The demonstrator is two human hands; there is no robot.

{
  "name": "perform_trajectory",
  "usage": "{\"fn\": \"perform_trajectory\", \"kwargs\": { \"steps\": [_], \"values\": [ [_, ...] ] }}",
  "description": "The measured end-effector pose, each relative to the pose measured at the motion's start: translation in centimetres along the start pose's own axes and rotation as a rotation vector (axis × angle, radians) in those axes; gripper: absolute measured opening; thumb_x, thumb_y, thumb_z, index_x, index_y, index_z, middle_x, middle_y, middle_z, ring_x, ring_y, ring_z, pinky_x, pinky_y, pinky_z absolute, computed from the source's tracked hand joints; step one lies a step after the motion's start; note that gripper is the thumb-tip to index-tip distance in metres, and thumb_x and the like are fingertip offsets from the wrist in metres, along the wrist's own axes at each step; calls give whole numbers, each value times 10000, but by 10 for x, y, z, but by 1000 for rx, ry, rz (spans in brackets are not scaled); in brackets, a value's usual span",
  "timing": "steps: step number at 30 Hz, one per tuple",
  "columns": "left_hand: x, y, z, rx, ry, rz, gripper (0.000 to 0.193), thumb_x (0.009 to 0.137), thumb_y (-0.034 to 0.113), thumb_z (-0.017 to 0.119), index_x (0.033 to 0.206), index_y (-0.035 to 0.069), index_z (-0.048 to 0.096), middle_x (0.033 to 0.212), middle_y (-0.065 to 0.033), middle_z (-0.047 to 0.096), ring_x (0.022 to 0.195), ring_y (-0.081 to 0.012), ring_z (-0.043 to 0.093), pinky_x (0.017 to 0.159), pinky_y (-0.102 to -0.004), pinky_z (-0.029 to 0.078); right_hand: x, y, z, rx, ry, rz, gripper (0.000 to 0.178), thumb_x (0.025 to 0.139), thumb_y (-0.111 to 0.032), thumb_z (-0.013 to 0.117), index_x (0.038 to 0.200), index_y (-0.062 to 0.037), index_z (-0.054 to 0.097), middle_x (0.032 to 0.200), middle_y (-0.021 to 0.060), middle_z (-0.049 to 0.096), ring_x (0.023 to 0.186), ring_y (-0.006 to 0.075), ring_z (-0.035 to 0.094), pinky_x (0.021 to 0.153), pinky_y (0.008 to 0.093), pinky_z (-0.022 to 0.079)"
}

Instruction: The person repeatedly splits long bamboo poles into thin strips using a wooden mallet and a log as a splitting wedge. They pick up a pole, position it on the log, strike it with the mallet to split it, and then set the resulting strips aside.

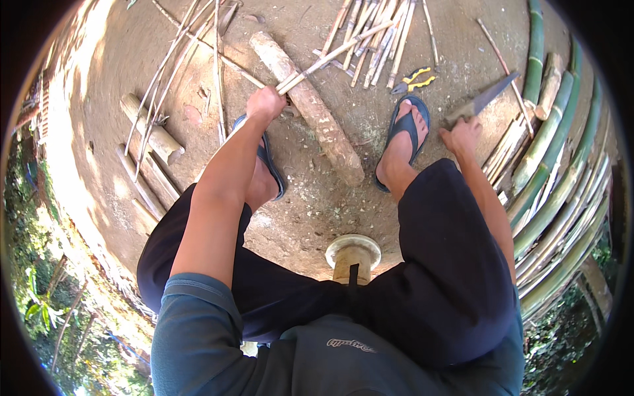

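My left hand is closed around thin bamboo sticks, whose far ends slant up to the right over a thick log lying on the ground. Another thin stick runs from upper left down to the same hand; I cannot tell whether it is gripped too. Beside my right foot, my right hand has its fingers curled at the handle end of a hand saw. The saw's grey blade points up and to the right, while the handle is mostly hidden by the fingers.
Yellow-and-black pliers lie above my right sandal. A bundle of cut sticks is spread at the top. Green bamboo poles curve along the right side. Short bamboo pieces lie left; a round-topped stool stands between my knees.
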State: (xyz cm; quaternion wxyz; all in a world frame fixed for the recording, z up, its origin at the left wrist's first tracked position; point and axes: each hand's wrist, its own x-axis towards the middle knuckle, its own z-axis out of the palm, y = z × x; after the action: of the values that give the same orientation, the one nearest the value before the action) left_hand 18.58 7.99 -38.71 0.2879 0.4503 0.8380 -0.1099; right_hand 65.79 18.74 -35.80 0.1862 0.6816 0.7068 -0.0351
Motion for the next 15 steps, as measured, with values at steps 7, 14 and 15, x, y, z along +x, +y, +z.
{"fn": "perform_trajectory", "kwargs": {
  "steps": [7, 14, 15],
  "values": [
    [-20, 0, -13, -86, -20, -61, 338, 869, 216, 495, 1052, 32, 712, 1080, -216, 696, 1029, -371, 672, 905, -433, 528, -28, 95, -175, 971, 542, 326, 407, 783, -161, 604, 1135, 45, 611, 1014, 202, 639, 886, 281, 631, 828, 413, 509],
    [-12, 11, -10, -155, -52, -50, 334, 877, 192, 493, 1063, 35, 722, 1110, -195, 694, 1050, -346, 671, 916, -420, 525, -232, 92, -353, 1287, 514, 47, 510, 742, -35, 542, 1245, 46, 517, 959, 108, 608, 798, 179, 580, 747, 337, 503],
    [-13, 8, -13, -152, -36, -61, 331, 878, 189, 494, 1059, 34, 723, 1112, -194, 694, 1052, -344, 671, 918, -418, 525, -246, 62, -337, 1341, 442, 35, 472, 725, -40, 545, 1188, 50, 536, 896, 103, 607, 739, 169, 573, 695, 312, 495]
  ]
}}
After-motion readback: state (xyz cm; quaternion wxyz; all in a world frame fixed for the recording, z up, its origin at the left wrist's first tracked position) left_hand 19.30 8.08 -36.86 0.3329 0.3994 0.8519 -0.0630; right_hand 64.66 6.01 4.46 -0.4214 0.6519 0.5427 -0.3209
